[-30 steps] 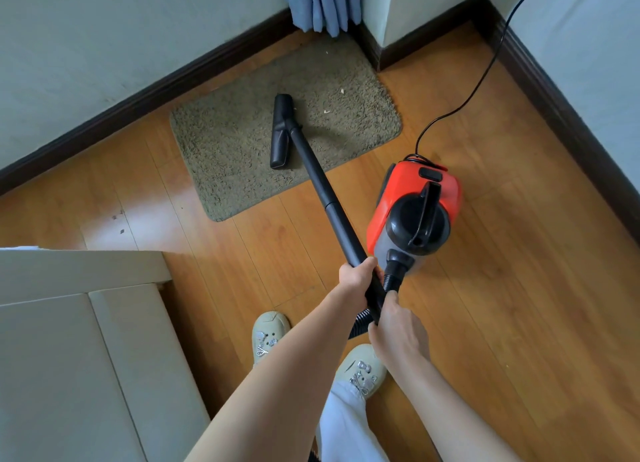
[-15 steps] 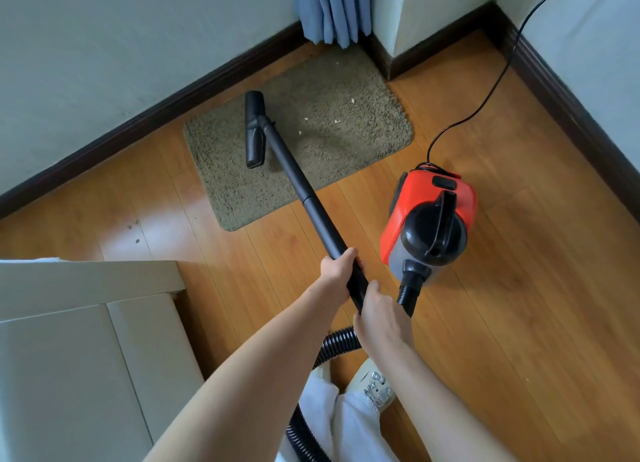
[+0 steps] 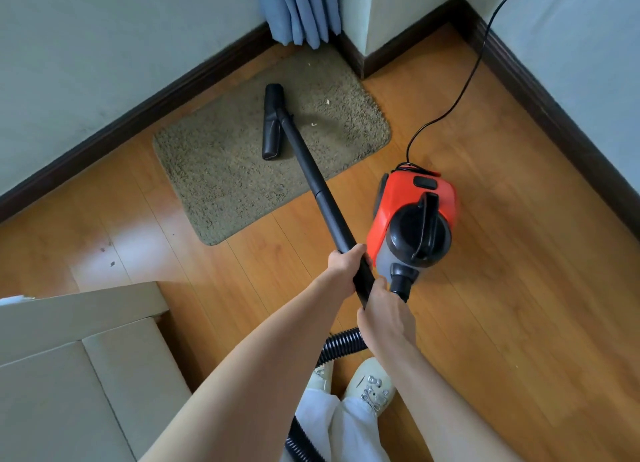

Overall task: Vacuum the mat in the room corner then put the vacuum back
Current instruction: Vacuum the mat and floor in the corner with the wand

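Both hands grip the black wand of the vacuum. Left hand higher on the tube, fingers curled round it. Right hand just below it, at the wand's near end, fingers wrapped round the tube where the ribbed hose begins. The two hands sit close together, nearly touching.

Wand's long axis runs diagonally: from the hands at lower right up and away to the upper left, sloping down to the floor. Its far end joins the floor nozzle, which rests on the mat. Nozzle's long axis lies nearly along the view's vertical, crossing the wand at an angle; one end points toward the wall skirting, the other back toward the person.

Mat: olive-brown, shaggy, lying on the wood floor in the corner, its far edge close to the dark skirting and under the hem of a blue curtain. A few pale scraps lie on the pile right of the nozzle.

Red and black canister stands on the floor just right of the wand, off the mat. Black power cord runs from its rear up toward the far right wall.

Hose loops down past pale shoes and white trousers. Beige furniture at lower left.
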Available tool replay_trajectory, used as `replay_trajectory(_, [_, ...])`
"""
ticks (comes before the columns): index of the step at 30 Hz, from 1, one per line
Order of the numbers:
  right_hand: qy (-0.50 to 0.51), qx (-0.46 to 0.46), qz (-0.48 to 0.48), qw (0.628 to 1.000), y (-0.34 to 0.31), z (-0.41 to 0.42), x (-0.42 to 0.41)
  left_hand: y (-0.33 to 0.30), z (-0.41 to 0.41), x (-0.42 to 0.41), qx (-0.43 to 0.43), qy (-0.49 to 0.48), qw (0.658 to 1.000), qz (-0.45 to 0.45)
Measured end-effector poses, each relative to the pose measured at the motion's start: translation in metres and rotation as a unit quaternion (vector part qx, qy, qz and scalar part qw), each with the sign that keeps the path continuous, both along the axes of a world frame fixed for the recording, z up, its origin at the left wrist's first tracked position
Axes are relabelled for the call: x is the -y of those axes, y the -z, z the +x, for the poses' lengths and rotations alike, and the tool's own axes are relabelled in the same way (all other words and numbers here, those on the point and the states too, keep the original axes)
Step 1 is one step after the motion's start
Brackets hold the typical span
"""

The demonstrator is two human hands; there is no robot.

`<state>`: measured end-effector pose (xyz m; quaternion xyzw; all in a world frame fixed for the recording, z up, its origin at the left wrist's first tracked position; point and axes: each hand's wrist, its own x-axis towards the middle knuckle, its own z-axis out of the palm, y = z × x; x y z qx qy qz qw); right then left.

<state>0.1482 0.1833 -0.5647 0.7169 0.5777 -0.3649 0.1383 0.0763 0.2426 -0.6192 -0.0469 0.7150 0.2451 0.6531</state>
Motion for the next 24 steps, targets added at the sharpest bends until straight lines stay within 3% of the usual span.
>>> replay_trajectory(15, [0.077, 0.025, -0.005, 0.997, -0.016, 0.056, 0.015, -0.021, 0.067, 0.005, 0.047, 0.062, 0.997, 0.02])
replay_trajectory(24, [0.05, 0.029, 0.002, 0.998, -0.018, 0.04, 0.009, -0.019, 0.047, 0.001, 0.036, 0.044, 0.998, 0.024])
